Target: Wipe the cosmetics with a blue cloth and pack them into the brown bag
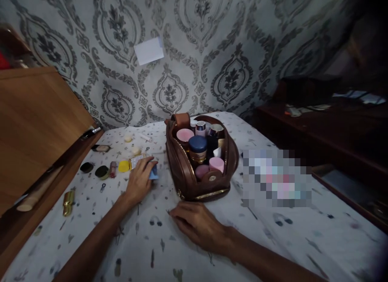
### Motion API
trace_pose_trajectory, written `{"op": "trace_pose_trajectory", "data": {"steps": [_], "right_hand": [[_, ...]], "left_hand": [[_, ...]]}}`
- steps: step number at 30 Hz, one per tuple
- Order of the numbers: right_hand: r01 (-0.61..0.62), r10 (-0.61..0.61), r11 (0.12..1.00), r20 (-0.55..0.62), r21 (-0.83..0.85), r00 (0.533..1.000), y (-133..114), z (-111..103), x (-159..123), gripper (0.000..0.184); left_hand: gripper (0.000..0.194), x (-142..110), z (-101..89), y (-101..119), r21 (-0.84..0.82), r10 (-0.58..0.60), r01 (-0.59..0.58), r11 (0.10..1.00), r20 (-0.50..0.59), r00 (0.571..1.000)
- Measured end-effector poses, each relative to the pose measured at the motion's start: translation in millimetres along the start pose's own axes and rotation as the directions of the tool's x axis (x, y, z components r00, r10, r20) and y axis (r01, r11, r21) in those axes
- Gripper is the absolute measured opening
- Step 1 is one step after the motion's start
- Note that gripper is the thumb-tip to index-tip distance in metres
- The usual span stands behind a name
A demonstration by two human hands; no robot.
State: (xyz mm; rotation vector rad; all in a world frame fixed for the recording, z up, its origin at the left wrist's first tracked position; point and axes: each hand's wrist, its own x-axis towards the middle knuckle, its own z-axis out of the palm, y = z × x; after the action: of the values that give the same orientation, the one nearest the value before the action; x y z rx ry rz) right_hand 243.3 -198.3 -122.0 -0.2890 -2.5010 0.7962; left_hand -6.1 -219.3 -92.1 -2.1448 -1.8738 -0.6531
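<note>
A brown leather toiletry bag stands unzipped on the patterned sheet. Packed inside are several containers, among them a blue-lidded jar, a pink-lidded jar and a pink cap. Left of the bag, my left hand is closed over a small flat blue item, partly hidden by the fingers. A silver glittery piece lies at its fingers, beside a yellow item. My right hand rests on the sheet just in front of the bag, fingers together and bent, with nothing visible in them.
Around the left side lie a gold tube, a dark round container, a dark compact and cream-coloured round pieces. A wooden board borders the left. Dark furniture and a pixelated patch are at right.
</note>
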Motion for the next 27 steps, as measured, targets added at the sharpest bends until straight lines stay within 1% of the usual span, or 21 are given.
{"op": "trace_pose_trajectory", "data": {"steps": [2, 4, 6, 8, 10, 12, 14, 16, 20, 22, 24, 27], "right_hand": [[-0.034, 0.034, 0.999, 0.018, -0.003, 0.999, -2.5, -0.6, 2.0, 0.019], [-0.075, 0.077, 0.997, 0.058, -0.026, 0.995, -7.3, -1.7, 7.0, 0.016], [-0.109, 0.114, 0.993, 0.104, -0.053, 0.988, -13.9, -2.0, 14.7, 0.015], [-0.116, 0.125, 0.990, 0.128, -0.074, 0.984, -20.9, -0.3, 23.6, 0.015], [-0.090, 0.100, 0.993, 0.136, -0.077, 0.986, -26.0, 4.2, 31.4, 0.016], [-0.064, 0.070, 0.997, 0.130, -0.045, 0.989, -27.5, 10.7, 35.9, 0.017], [-0.055, 0.054, 0.998, 0.120, 0.006, 0.991, -25.4, 17.7, 36.6, 0.016], [-0.057, 0.050, 0.997, 0.122, 0.052, 0.991, -21.3, 23.4, 34.8, 0.016], [-0.066, 0.051, 0.993, 0.137, 0.102, 0.989, -13.8, 27.5, 31.3, 0.015], [-0.064, 0.049, 0.992, 0.133, 0.110, 0.990, -12.0, 27.8, 31.1, 0.014], [-0.054, 0.040, 0.992, 0.122, 0.111, 0.992, -11.2, 28.4, 31.3, 0.014], [-0.036, 0.026, 0.994, 0.105, 0.101, 0.994, -11.2, 29.7, 31.1, 0.014]], "left_hand": [[0.053, 0.4, -5.0, -17.3, 0.057, -0.069, 0.071, 0.996, -0.032, 0.997], [0.047, 4.8, -7.6, -35.3, 0.099, -0.146, 0.150, 0.984, -0.044, 0.988], [0.039, 12.1, -8.2, -48.5, 0.143, -0.217, 0.213, 0.966, 0.010, 0.976], [0.038, 21.5, -8.8, -53.6, 0.220, -0.279, 0.249, 0.943, 0.119, 0.953], [0.043, 31.5, -11.1, -51.9, 0.319, -0.344, 0.259, 0.912, 0.248, 0.906], [0.048, 41.2, -15.1, -48.2, 0.395, -0.403, 0.254, 0.883, 0.358, 0.842], [0.051, 49.7, -19.1, -47.6, 0.431, -0.442, 0.250, 0.867, 0.433, 0.785], [0.053, 56.7, -21.2, -51.6, 0.432, -0.457, 0.252, 0.866, 0.477, 0.751], [0.060, 65.8, -17.1, -66.5, 0.377, -0.444, 0.270, 0.886, 0.522, 0.728], [0.062, 68.5, -13.0, -71.9, 0.372, -0.453, 0.284, 0.884, 0.526, 0.720], [0.063, 70.5, -9.5, -74.1, 0.373, -0.463, 0.297, 0.879, 0.521, 0.717], [0.059, 72.0, -7.3, -72.0, 0.354, -0.486, 0.342, 0.870, 0.505, 0.713]]}}
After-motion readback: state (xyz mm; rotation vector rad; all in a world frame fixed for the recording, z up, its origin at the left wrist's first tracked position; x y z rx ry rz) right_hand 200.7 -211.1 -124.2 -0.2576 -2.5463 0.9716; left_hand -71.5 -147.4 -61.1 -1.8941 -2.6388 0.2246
